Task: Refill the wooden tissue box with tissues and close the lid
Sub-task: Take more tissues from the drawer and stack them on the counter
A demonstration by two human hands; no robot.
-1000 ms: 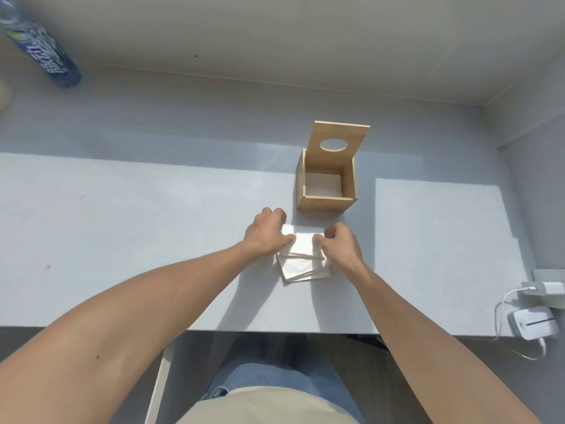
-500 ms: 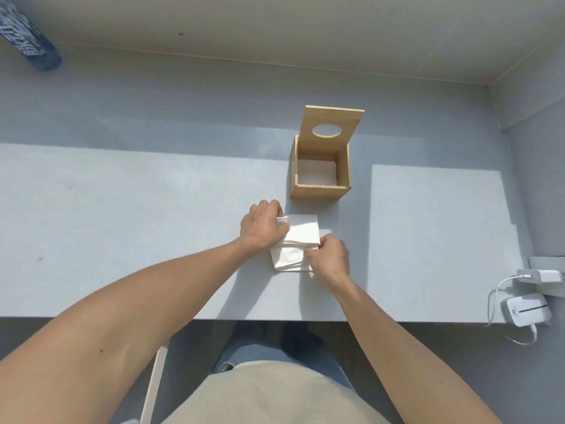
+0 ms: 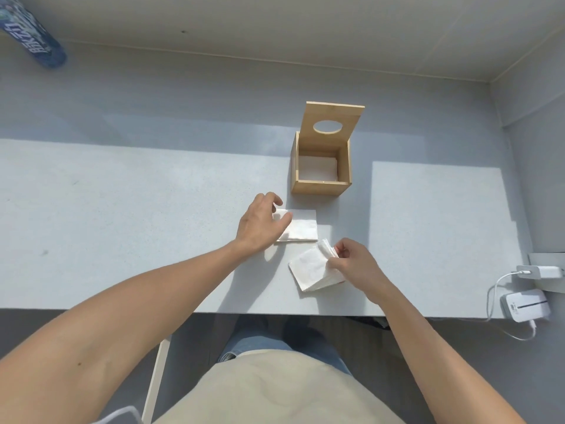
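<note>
The wooden tissue box (image 3: 319, 187) stands on the grey table with its lid (image 3: 331, 125) tilted up at the back; the lid has an oval hole, and white tissue lies at the box's bottom. A folded white tissue (image 3: 301, 229) lies flat just in front of the box, and my left hand (image 3: 261, 224) rests on its left edge with thumb and fingers spread. Nearer the table's front edge, my right hand (image 3: 356, 266) pinches the right side of a small stack of tissues (image 3: 312, 272), which sits turned at an angle.
A blue bottle (image 3: 33, 41) lies at the far left back of the table (image 3: 122, 224). A white charger and cable (image 3: 538, 272) and a small white device (image 3: 524, 306) sit off the right edge. My lap is below the table's front edge.
The tissues that both hands held together have been split. My right hand pulled a stack toward the front right, while my left hand stayed on the tissue near the box.
</note>
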